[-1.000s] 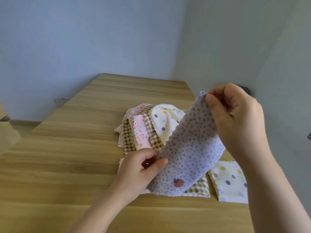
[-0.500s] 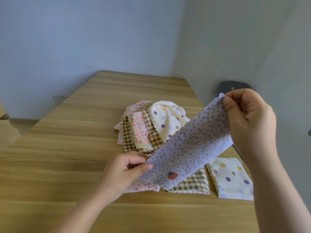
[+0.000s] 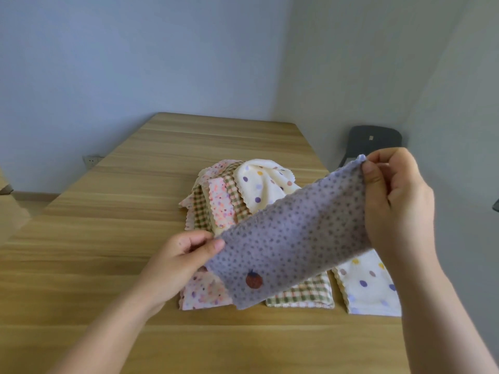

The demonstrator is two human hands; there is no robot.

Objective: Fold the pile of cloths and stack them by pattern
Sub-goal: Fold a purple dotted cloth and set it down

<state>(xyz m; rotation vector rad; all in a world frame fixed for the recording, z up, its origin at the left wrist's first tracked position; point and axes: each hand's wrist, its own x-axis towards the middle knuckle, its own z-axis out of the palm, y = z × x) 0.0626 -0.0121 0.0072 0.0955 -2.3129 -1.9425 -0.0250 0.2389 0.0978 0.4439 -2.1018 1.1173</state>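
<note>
A purple dotted cloth [image 3: 294,238] with a small strawberry mark is stretched in the air between my hands, folded into a long strip. My left hand [image 3: 181,257] pinches its lower left end and my right hand [image 3: 397,198] pinches its upper right corner. Behind it lies the unfolded pile [image 3: 232,193] of checked, pink-speckled and white dotted cloths. Below the strip three folded cloths lie in a row: a pink speckled one [image 3: 202,292], a green checked one [image 3: 302,295] and a white one with coloured dots [image 3: 370,290].
Everything lies on a wooden table [image 3: 108,238] that runs to the far wall. A dark chair [image 3: 372,140] stands off the table's right edge. A wall socket [image 3: 90,159] sits low on the left wall.
My hands have drawn apart, the right one moving right and the left one left, and the purple cloth is now pulled out into a longer, flatter strip.
</note>
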